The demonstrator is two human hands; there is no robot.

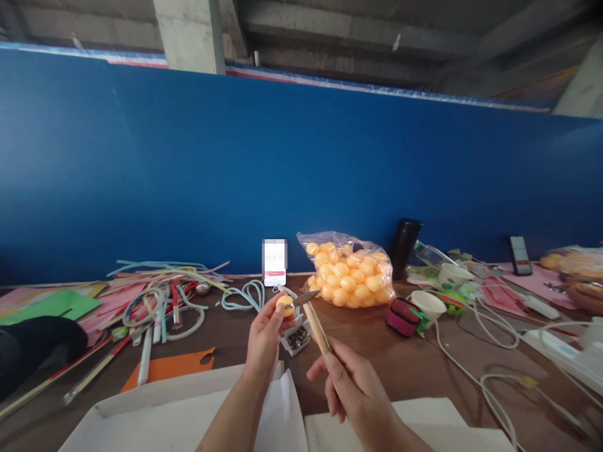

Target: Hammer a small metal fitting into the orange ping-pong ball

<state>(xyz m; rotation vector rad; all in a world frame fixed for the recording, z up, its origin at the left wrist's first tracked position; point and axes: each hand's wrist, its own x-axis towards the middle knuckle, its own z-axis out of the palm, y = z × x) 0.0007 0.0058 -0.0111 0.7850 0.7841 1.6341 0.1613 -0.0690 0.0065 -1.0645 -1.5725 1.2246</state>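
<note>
My left hand (264, 336) pinches an orange table tennis ball (284, 301) between thumb and fingers; small dark or metallic marks show on the ball's face. In my right hand (351, 383) is the pale wooden handle of a hammer (318, 326). Its dark, tapered head lies beside the ball; whether they touch I cannot tell. Just below and behind my left fingers stands a small white box (286, 346) of shiny metal pieces, partly covered by that hand. Behind the hammer, a clear plastic bag (348, 276) bulges with several more orange balls.
A lit phone (274, 263) leans against the blue partition (282, 157). Tangled tubes (164, 301) and coloured paper (51, 307) lie left. Rightward are a black bottle (406, 248), a paper cup (428, 307), a purple pouch (402, 317) and white cables (490, 376). White cardboard (188, 408) spans the front.
</note>
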